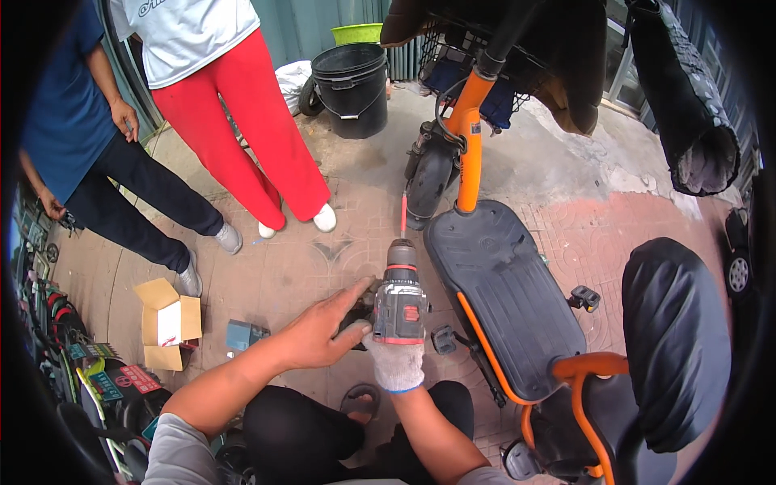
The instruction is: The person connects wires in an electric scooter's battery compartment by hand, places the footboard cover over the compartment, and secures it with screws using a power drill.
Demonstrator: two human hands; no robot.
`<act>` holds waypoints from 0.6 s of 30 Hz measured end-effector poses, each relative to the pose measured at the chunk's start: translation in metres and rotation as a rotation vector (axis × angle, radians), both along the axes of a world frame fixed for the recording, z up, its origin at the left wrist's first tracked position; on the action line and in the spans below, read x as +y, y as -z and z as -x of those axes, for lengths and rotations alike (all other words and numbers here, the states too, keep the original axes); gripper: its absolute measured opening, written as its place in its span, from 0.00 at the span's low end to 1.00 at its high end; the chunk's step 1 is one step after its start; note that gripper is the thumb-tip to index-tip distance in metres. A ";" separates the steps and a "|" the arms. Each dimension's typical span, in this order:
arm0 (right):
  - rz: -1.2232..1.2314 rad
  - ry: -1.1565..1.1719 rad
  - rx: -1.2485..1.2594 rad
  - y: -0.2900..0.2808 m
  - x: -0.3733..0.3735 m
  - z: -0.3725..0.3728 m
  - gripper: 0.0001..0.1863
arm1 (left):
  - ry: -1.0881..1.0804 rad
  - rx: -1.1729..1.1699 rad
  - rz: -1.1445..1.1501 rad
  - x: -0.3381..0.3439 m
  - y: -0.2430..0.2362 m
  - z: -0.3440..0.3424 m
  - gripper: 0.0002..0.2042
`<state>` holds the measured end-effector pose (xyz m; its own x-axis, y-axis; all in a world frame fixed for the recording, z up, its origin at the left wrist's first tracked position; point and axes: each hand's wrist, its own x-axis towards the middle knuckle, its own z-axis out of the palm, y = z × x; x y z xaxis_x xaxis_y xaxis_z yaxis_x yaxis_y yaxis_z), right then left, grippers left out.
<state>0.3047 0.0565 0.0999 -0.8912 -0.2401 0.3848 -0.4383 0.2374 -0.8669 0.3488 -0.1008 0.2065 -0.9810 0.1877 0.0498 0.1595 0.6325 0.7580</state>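
drill [399,311] sits at the front of the right hand [394,362], which wears a white glove and holds on to it. its thin red bit [404,212] points away from that hand. the bare left hand [327,325] is just left of the drill; i can't tell if it grips anything. an orange scooter [509,299] stands to the right of both hands.

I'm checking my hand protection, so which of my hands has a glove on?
Your right hand, the one behind the drill, wears a whitish glove with a blue edge; your left hand, beside it, is bare.
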 end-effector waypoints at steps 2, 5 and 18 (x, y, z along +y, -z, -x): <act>0.478 -0.043 -0.381 -0.012 -0.021 -0.003 0.31 | 0.037 0.023 -0.035 -0.006 -0.009 -0.002 0.39; 0.616 -0.213 -0.478 -0.046 -0.029 -0.001 0.36 | -0.028 -0.211 -0.575 -0.015 -0.006 -0.004 0.38; 0.125 -0.372 -0.382 -0.031 -0.037 0.070 0.28 | -0.928 0.164 -0.931 0.009 0.096 0.055 0.16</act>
<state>0.2352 0.0197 0.1310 -0.8370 -0.5387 0.0958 -0.1212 0.0118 -0.9926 0.2937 -0.0915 0.1109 -0.6964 -0.7136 -0.0768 0.0836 -0.1869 0.9788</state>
